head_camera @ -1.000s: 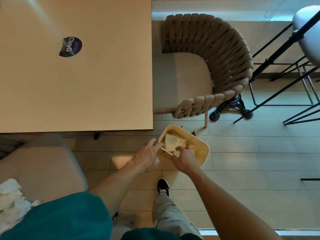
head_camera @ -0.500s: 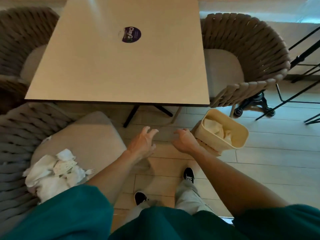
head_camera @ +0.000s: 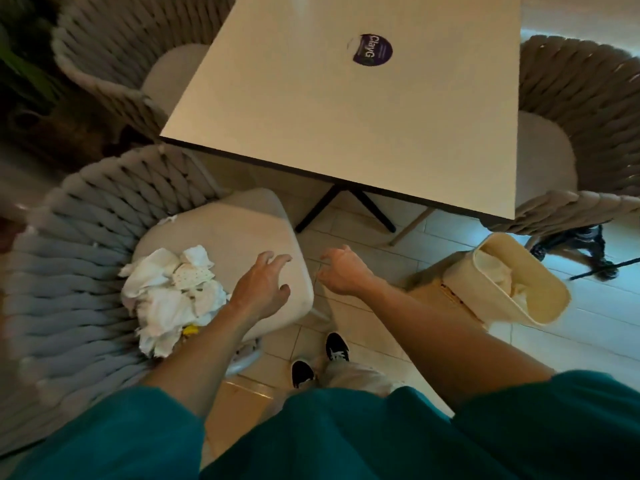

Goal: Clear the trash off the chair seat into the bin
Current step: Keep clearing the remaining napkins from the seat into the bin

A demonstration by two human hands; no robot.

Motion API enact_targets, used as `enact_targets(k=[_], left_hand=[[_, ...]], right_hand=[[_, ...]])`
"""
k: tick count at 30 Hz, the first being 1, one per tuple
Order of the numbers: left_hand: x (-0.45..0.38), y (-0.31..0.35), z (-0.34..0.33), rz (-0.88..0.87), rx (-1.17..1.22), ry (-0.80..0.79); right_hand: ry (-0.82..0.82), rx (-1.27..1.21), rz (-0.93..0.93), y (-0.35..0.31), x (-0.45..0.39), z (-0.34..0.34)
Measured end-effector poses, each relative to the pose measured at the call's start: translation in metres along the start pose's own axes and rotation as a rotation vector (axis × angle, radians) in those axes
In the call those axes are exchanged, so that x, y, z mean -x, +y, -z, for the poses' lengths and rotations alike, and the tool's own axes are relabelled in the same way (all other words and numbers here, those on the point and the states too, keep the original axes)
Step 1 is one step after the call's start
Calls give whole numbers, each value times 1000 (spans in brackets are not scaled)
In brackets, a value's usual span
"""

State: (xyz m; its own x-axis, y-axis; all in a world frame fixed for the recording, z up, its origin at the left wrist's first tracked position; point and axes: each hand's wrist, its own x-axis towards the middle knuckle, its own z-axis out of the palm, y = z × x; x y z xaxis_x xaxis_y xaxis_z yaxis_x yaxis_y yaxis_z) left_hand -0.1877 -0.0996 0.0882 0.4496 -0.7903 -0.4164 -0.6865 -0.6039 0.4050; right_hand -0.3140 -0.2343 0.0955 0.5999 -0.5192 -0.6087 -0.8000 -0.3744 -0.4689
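Observation:
A heap of crumpled white tissues (head_camera: 173, 292) with a yellow scrap at its near edge lies on the beige seat (head_camera: 239, 223) of a woven rope chair at the left. My left hand (head_camera: 261, 284) hovers over the seat just right of the heap, fingers loosely spread, holding nothing. My right hand (head_camera: 341, 270) hangs over the floor tiles between the chair and the cream bin (head_camera: 540, 306), fingers relaxed and empty. The bin stands on the floor at the right with crumpled paper inside.
A square beige table (head_camera: 346, 109) with a round purple sticker (head_camera: 372, 50) stands ahead on a black cross base. Woven chairs stand at the far left (head_camera: 114, 53) and at the right (head_camera: 585, 109). My two feet are on the tiles below.
Both hands have come away from the bin empty and swung left. My view has turned left too, and the left hand now hangs over the chair seat beside the tissues.

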Motion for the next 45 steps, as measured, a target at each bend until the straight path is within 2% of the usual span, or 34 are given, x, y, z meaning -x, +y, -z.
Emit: enact_targets(k=[5, 11, 20, 27, 32, 38, 45], left_hand=[[16, -34, 9, 135, 50, 50], [51, -90, 12, 294, 134, 22], [63, -234, 35, 480, 192, -10], [10, -329, 62, 410, 157, -31], [-58, -369, 60, 315, 79, -17], [-129, -385, 29, 284, 45, -59], [-155, -392, -4, 384, -27, -143]], right_hand=[[-70, 90, 121, -35, -23, -14], [-143, 204, 211, -81, -44, -45], [-249, 255, 189, -160, -87, -122], [-291, 191, 74, -211, -134, -193], [-246, 139, 10, -236, -182, -241], [-135, 131, -59, -245, -232, -279], [-164, 51, -137, -236, -247, -287]])
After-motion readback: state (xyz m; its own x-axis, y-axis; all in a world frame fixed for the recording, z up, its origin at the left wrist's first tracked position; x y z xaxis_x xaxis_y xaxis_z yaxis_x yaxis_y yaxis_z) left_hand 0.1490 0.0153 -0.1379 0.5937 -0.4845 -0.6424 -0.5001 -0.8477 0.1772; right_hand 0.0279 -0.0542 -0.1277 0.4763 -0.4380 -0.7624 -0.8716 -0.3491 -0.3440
